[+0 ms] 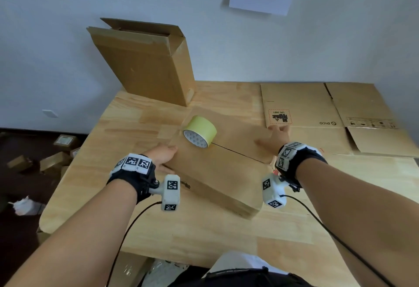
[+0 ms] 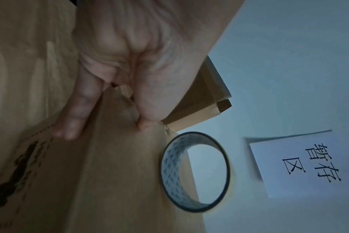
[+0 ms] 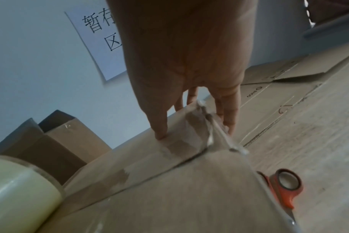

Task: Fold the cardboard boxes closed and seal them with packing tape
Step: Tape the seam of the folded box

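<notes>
A brown cardboard box (image 1: pixel 217 169) lies on the wooden table (image 1: pixel 192 234) with its top flaps folded shut; a dark seam runs across the top. A yellowish roll of packing tape (image 1: pixel 200 131) lies on its side on the box's far left part. My left hand (image 1: pixel 162 154) holds the left end: thumb (image 2: pixel 147 113) on the top edge, straight fingers (image 2: pixel 76 113) against the side. My right hand (image 1: pixel 275 137) presses the right end, thumb (image 3: pixel 159 126) on top, fingers down the side. Crumpled clear tape (image 3: pixel 189 141) sticks at the seam's right end.
Orange-handled scissors (image 3: pixel 287 187) lie on the table right of the box. Flattened cartons (image 1: pixel 340 114) cover the far right of the table. An open carton (image 1: pixel 145 64) leans on the wall at the back left. Small boxes (image 1: pixel 54 159) litter the floor to the left.
</notes>
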{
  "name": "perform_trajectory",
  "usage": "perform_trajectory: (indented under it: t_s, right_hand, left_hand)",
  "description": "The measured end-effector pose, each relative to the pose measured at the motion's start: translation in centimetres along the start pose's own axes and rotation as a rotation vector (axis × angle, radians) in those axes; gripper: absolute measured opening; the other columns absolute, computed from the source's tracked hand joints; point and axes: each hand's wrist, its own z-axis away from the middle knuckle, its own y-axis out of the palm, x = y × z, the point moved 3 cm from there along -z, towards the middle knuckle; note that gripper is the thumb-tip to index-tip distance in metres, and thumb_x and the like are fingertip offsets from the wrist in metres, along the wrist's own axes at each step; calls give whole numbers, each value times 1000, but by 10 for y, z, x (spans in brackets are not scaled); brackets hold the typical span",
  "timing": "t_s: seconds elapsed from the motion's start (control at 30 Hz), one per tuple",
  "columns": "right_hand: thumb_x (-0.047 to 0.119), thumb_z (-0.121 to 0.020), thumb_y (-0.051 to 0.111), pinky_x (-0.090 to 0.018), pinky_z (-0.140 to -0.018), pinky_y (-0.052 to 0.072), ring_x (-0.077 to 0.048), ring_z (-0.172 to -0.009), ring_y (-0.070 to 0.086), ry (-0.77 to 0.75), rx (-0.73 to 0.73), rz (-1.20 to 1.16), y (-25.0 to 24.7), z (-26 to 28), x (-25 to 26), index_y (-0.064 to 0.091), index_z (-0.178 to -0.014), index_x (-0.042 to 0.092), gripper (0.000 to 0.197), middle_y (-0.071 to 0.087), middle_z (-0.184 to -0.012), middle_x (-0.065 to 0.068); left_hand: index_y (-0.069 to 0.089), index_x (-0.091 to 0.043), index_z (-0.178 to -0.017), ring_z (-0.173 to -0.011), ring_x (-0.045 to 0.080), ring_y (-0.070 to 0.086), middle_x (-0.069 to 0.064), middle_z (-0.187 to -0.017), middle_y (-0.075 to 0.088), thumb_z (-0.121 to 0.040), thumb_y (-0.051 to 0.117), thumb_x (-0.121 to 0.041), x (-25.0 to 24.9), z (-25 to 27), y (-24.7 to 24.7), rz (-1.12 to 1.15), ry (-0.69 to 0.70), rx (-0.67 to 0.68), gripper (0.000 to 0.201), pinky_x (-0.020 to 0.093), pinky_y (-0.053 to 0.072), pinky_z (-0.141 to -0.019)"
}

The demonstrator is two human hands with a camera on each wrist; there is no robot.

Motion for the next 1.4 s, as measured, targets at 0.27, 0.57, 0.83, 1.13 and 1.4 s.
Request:
perform_trajectory:
  t_s: [0.27, 0.57, 0.83, 1.13, 1.4]
  right_hand:
    - [35, -84, 63, -39, -97, 42, -33, -121, 43, 46, 58, 188, 9, 3, 10, 40, -132, 2, 63, 43, -132, -17]
    - [31, -82, 70, -31, -87, 45, -27, -115, 54, -67, 185, 143, 28, 17, 33, 30, -143, 20, 74, 54, -131, -10]
    - [26, -83, 69, -27, -85, 42, -26, -117, 52, -76, 221, 120, 51, 37, 49, 23, -147, 20, 79, 52, -133, -10]
    - [10, -81, 70, -28, -81, 43, -28, -115, 52, 23, 199, 10, 63, 38, 60, 27, -145, 22, 78, 53, -130, -11]
    - [18, -77, 76, -32, -83, 43, -31, -116, 52, 79, 188, 71, 76, 42, 67, 9, -149, 22, 99, 52, -129, -14]
  left_hand:
    - [15, -29, -147, -121, 35, 46, 12, -144, 34, -85, 59, -19, -20, -22, -19, 182, 189, -259, 76, 47, 49, -95]
    - [52, -23, -107, -100, 22, 59, -2, -108, 61, -94, 49, -15, -14, -12, -6, 50, 294, -13, 16, 38, 53, -84]
    - [54, -21, -126, -103, 23, 61, -1, -115, 63, -89, 54, -5, -13, -28, -37, 26, 342, -98, 40, 42, 53, -89]
    - [60, -3, -105, -97, 35, 60, 14, -105, 64, -87, 44, -2, -27, -38, -39, -234, 377, -131, 25, 45, 53, -87]
    - [11, -9, -151, -133, 31, 40, 13, -148, 37, -94, 56, -32, -34, -32, -28, -726, 456, -56, 77, 36, 37, -102]
